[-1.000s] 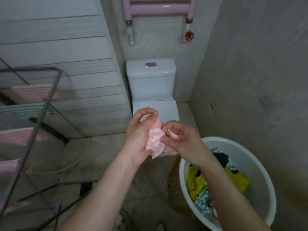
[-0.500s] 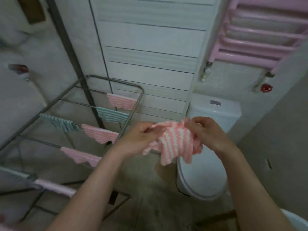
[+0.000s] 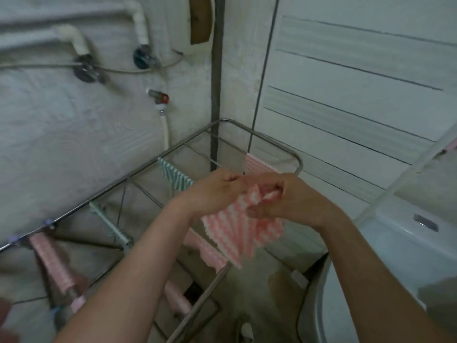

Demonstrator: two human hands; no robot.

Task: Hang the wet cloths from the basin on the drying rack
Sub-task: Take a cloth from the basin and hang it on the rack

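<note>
Both my hands hold a pink-and-white striped cloth (image 3: 235,226) above the near right part of the metal drying rack (image 3: 277,141). My left hand (image 3: 217,191) pinches its upper left edge, and my right hand (image 3: 289,201) grips the bunched upper right edge. The cloth hangs down between them, partly spread. Several cloths hang on the rack's bars: a pink one (image 3: 259,164) at the far right, a green striped one (image 3: 175,177) behind my left hand, another green one (image 3: 111,226) to the left, and a pink one (image 3: 205,248) under my left forearm. The basin is out of view.
A white toilet (image 3: 395,243) stands at the right, close to my right arm. Pipes and a red-handled valve (image 3: 158,96) run along the left wall, with a white hose below. Pink cloths (image 3: 57,266) hang on the rack's near left bars. Bare concrete floor lies below.
My view has swung left from the basin and toilet to the rack. Both hands carried the pink cloth over the rack and spread it out from a bunch.
</note>
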